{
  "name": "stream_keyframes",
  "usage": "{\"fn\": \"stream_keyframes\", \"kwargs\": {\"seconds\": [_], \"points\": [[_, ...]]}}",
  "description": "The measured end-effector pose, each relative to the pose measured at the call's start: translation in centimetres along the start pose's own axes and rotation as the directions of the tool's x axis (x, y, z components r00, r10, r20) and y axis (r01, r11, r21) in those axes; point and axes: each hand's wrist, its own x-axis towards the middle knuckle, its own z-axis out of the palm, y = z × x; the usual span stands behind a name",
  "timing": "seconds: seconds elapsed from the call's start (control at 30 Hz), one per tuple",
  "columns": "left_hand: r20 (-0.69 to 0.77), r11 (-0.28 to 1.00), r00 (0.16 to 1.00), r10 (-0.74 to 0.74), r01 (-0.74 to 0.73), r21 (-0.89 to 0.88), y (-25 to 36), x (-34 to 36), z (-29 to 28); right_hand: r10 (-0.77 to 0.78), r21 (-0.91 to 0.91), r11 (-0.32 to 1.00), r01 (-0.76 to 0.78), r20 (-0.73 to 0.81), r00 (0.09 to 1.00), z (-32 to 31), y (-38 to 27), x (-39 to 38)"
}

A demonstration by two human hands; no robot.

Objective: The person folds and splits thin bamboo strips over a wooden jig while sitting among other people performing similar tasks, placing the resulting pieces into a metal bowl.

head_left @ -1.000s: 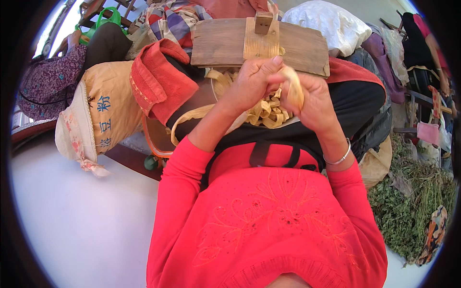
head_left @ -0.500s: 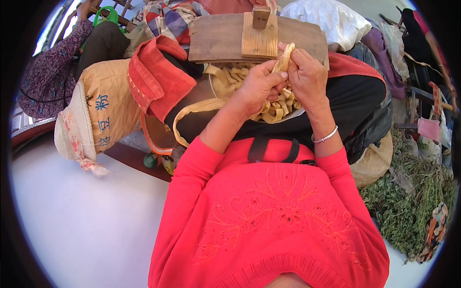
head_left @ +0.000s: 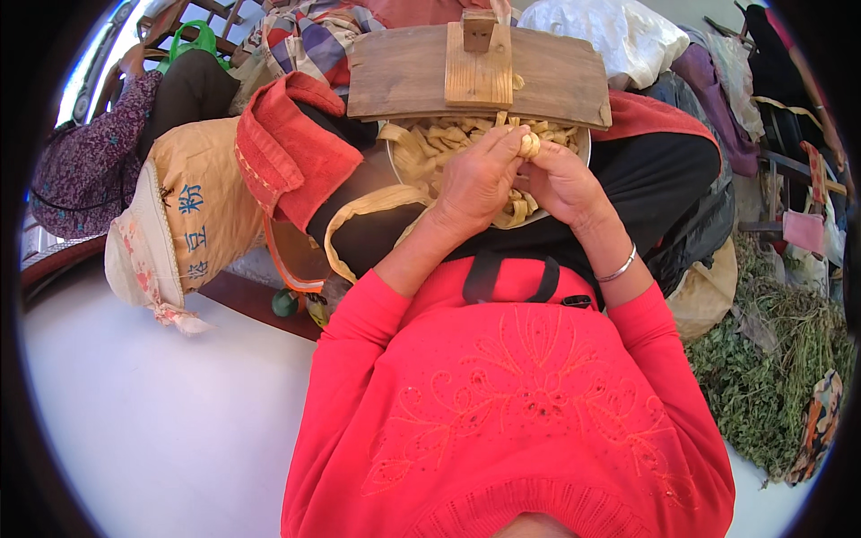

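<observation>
- Between the fingertips of both hands, a small pale yellow rolled strip [head_left: 531, 143] is pinched; it sits just above the bowl's pile and just below the edge of the wooden board.
- The left hand [head_left: 477, 179] has its fingers curled narrow, thumb and forefinger closed on the left side of the rolled strip.
- The right hand [head_left: 563, 184] meets it from the other side, fingers bent in close and closed on the same piece; the two hands touch at the fingertips.
- Under the fingers lies a round bowl [head_left: 585, 154] heaped with more pale yellow strips [head_left: 439, 148], resting in the person's lap.
- Just beyond the fingertips, a wooden board [head_left: 404, 81] with an upright wooden block [head_left: 478, 63] in its middle lies across the far side of the bowl.
- A silver bangle [head_left: 619, 267] rings the right wrist, behind the fingers.
- Left of the left hand, a pale cloth strap [head_left: 359, 211] loops over the dark lap, and further left are a red cloth [head_left: 291, 152] and a tan sack [head_left: 202, 211] with blue characters.
- Well to the right of the right hand, a heap of green plants [head_left: 771, 377] lies on the ground.
</observation>
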Motion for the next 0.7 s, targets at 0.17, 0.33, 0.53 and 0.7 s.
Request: {"fn": "stream_keyframes", "kwargs": {"seconds": [0.17,0.33,0.53,0.7], "points": [[0.111,0.987,0.983,-0.147,0.153,-0.049,1.8,1.7,-1.3,-0.328,-0.408,0.872,0.269,-0.079,0.941,1.2,0.0,0.2],[0.094,0.955,0.951,-0.295,0.298,-0.017,0.7,3.1,-0.3,-0.699,-0.848,0.328,0.417,0.08,0.71,2.2,-0.7,0.2],[0.399,0.385,0.677,-0.619,0.704,-0.597,-0.8,1.4,-0.2,-0.76,-0.666,0.512,0.543,-0.056,0.647,2.9,-0.9,0.6],[0.206,0.742,0.834,-0.512,0.55,-0.382,-0.5,-3.0,-3.0,-0.59,-0.244,0.8,0.548,-0.15,0.794,1.5,-1.7,0.7]]}}
